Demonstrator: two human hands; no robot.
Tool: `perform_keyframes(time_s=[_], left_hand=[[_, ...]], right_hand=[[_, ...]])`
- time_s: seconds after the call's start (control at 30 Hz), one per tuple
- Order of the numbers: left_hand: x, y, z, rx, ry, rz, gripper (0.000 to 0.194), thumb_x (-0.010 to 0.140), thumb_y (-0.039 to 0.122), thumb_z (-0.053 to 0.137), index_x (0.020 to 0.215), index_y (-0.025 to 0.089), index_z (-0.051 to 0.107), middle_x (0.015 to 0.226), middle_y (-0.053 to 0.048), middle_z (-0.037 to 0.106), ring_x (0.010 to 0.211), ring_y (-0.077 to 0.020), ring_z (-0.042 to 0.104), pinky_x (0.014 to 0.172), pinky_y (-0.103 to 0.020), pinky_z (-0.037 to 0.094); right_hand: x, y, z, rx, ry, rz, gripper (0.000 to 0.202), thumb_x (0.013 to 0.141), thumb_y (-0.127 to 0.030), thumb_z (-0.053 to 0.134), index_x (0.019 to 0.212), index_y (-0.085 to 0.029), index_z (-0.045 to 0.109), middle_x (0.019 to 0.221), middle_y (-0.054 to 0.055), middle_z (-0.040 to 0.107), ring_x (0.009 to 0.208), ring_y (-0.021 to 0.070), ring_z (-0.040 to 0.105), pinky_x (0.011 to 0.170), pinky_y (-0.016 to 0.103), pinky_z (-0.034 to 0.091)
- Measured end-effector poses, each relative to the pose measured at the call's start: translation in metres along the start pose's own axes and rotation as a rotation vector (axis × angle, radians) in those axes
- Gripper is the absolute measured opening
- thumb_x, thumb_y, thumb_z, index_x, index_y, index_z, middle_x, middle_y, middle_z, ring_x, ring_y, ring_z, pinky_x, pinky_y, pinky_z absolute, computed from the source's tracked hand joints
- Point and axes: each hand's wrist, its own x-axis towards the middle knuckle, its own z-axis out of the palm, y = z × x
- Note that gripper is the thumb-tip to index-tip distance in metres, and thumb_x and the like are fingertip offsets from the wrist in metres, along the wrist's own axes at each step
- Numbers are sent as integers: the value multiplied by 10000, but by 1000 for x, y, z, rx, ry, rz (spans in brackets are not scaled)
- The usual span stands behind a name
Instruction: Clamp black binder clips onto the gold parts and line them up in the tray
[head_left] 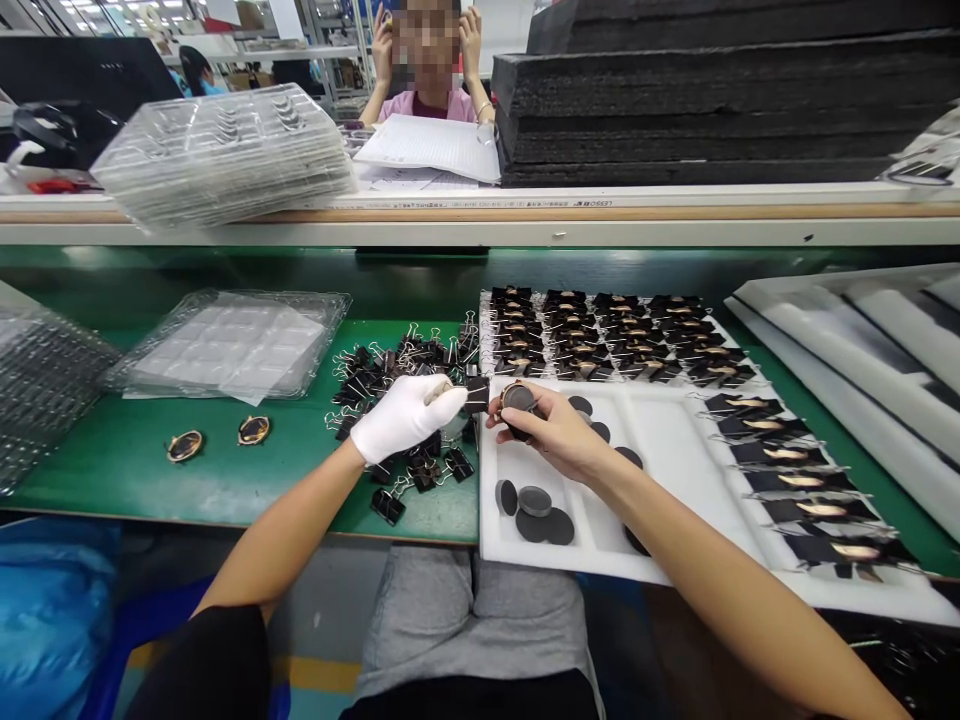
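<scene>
My left hand point(409, 412), in a white glove, pinches a black binder clip point(477, 394) by its wire handle. Just right of it, my bare right hand point(551, 428) holds a round gold-rimmed part point(517, 400) with a dark disc against its face. A heap of black binder clips point(425, 470) lies around and under my left hand on the green table. Below my right hand, loose dark discs point(545, 524) rest in a white foam tray point(675, 440). Several rows of clipped parts point(615, 335) fill the tray's back and right side.
Two gold-rimmed round parts point(253, 430) lie at left on the green table point(285, 480), before clear plastic trays point(232, 345). White foam sheets point(885, 340) lean at right. Black foam blocks point(675, 110) and stacked clear trays point(225, 150) stand on the shelf; a person sits beyond.
</scene>
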Motion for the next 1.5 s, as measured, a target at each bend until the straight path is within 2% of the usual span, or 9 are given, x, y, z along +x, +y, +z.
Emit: perform_keyframes(time_s=[0.1, 0.23, 0.37, 0.5, 0.87, 1.03, 1.13, 1.27, 1.5], left_hand=[[-1, 3, -3, -44, -63, -3, 425, 937, 546, 501, 702, 193, 520, 606, 56, 454, 580, -98, 390, 572, -260, 312], [-3, 7, -7, -37, -114, 18, 412, 930, 515, 529, 681, 187, 508, 613, 59, 467, 586, -84, 378, 572, -246, 314], [-5, 7, -8, 16, -99, 60, 411, 950, 481, 533, 671, 179, 523, 604, 61, 474, 585, -77, 390, 574, -236, 325], [-8, 6, -6, 24, -164, 92, 397, 950, 460, 559, 673, 179, 520, 600, 67, 474, 579, -69, 398, 554, -220, 323], [-9, 4, 9, 29, -232, 147, 460, 963, 487, 551, 641, 185, 425, 579, 76, 362, 545, -61, 317, 512, -218, 271], [-9, 7, 8, 107, -211, 117, 392, 973, 500, 552, 739, 185, 542, 605, 73, 451, 567, -74, 382, 546, -230, 303], [-8, 10, 9, 123, -196, 97, 349, 998, 502, 524, 859, 195, 617, 648, 57, 574, 590, -94, 491, 596, -243, 373], [-7, 11, 17, -109, -185, -49, 495, 1038, 602, 395, 921, 186, 637, 698, 10, 686, 558, -116, 609, 608, -261, 482], [-5, 18, 20, -406, -336, -200, 701, 1007, 683, 418, 623, 142, 641, 550, -69, 664, 468, -115, 599, 488, -239, 414]], right_hand=[[-2, -1, -1, -117, -99, -24, 378, 870, -538, 780, 956, -211, 609, 874, 36, 687, 820, 199, 709, 649, 317, 566], [-3, -7, -8, -294, -124, -104, 325, 945, -517, 699, 950, -202, 622, 713, 1, 645, 657, 153, 634, 577, 281, 463], [-2, -17, -22, -448, -203, -118, 281, 935, -448, 723, 886, -172, 699, 684, 10, 664, 671, 148, 624, 683, 297, 483], [-3, -22, -30, -491, -305, -83, 250, 918, -417, 738, 891, -168, 729, 703, 13, 692, 679, 150, 632, 663, 286, 471], [-7, -20, -31, -600, -375, -35, 292, 896, -472, 749, 874, -182, 726, 748, 16, 736, 689, 161, 668, 618, 265, 461], [-8, -21, -32, -681, -330, -104, 254, 892, -446, 736, 843, -197, 723, 750, 16, 743, 696, 175, 667, 643, 281, 463], [-8, -19, -31, -799, -210, -222, 126, 839, -310, 744, 789, -202, 705, 715, -9, 702, 678, 156, 621, 637, 270, 423], [-9, -10, -25, -956, -62, -384, 94, 766, -139, 658, 824, -211, 675, 714, -26, 670, 645, 134, 572, 613, 261, 379], [-12, -5, -17, -1358, 137, -573, 285, 1040, -334, 486, 975, -239, 746, 1023, 112, 791, 838, 246, 673, 672, 391, 376]])
